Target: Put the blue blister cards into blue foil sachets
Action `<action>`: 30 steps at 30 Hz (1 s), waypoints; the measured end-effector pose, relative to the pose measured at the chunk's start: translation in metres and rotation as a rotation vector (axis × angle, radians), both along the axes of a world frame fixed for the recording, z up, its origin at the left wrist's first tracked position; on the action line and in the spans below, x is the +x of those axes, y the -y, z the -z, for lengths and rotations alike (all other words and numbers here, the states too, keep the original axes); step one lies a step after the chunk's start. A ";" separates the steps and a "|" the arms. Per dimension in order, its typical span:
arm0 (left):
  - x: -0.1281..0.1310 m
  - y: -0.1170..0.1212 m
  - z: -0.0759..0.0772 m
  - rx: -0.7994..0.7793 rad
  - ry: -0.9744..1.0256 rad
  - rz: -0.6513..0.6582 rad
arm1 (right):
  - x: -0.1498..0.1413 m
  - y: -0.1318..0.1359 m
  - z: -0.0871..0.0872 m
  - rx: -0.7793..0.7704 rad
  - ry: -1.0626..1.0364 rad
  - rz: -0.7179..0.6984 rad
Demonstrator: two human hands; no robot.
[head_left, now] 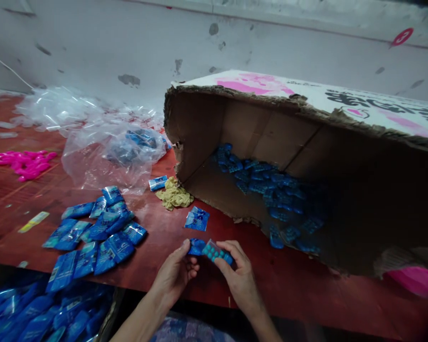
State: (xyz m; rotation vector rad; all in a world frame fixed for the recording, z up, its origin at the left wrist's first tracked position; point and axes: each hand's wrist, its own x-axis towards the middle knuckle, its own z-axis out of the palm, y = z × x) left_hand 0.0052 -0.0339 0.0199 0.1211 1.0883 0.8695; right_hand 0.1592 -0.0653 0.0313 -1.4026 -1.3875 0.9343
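Observation:
My left hand [174,270] pinches a small blue foil packet [197,246] between thumb and fingers. In my right hand [238,273] is a small clear pack of turquoise balls [216,251], gripped between thumb and fingers. The pack's left end meets the packet's right side; whether it is partly inside, I cannot tell. Just beyond my hands a flat blue wrapper [197,219] lies on the red table [185,289]. A pile of filled blue packets [107,223] lies to the left of my left hand.
A torn cardboard box [207,190] lies on its side at right, holding many blue packs [271,183]. A crumpled yellow cloth [174,194], a clear plastic bag [110,156] and pink pieces [28,163] lie left. Below the table edge are more blue packets [39,313].

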 end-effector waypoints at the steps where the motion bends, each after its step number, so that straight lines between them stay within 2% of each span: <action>1: 0.000 0.000 0.000 0.008 0.001 0.000 | 0.000 0.000 0.000 0.016 0.019 -0.007; 7: -0.001 -0.003 0.002 0.014 -0.013 0.014 | 0.000 0.003 0.000 0.113 0.182 -0.095; 18: -0.004 -0.003 0.000 0.239 -0.033 0.012 | 0.000 0.003 0.007 0.260 0.245 -0.125; 25: -0.006 -0.005 0.001 0.184 -0.037 0.048 | -0.001 0.003 0.007 0.321 0.343 -0.124; 30: -0.007 -0.004 -0.001 0.248 -0.042 0.055 | 0.000 0.002 0.007 0.290 0.295 -0.124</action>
